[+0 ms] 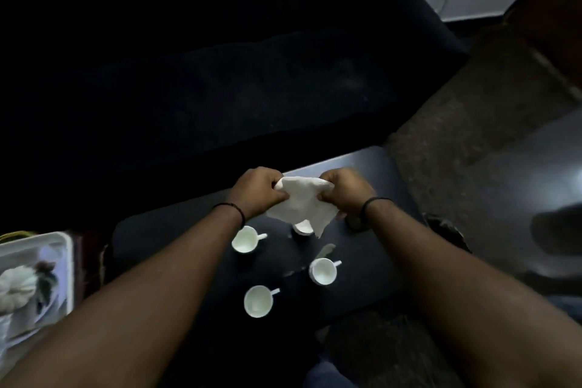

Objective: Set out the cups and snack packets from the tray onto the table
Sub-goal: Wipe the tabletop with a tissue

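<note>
- Head view looks straight down at four white cups on the dark worktop [371,173]: one at the left [246,239], one at the front [258,301], one at the right [323,271], and a fourth [303,227] mostly hidden under the white paper.
- All four stand upright with handles pointing right, spaced apart from each other, and look empty as far as I can tell.
- Both hands are up above the far cups with a crumpled white packet or napkin [299,201] stretched between them. Honestly can't tell which it is, it's dim and blurry.
- Left hand [259,190] has its grip closed tight on the left edge of that paper, and right hand [345,190] has its grip closed on the right edge.
- White tray [64,249] sits off to the left, apart from the worktop, with a pale bundled thing [17,285] and some dark bits still in it, so I'd guess the job isn't finished.
- What could go wrong: if it's a snack packet being pulled apart, a sudden tear could dump stuff into the cups right below.
- Also the loose corner hangs just over the hidden cup, so lowering the hands carelessly might knock or tip it.
- Low light doesn't help aiming either.
</note>
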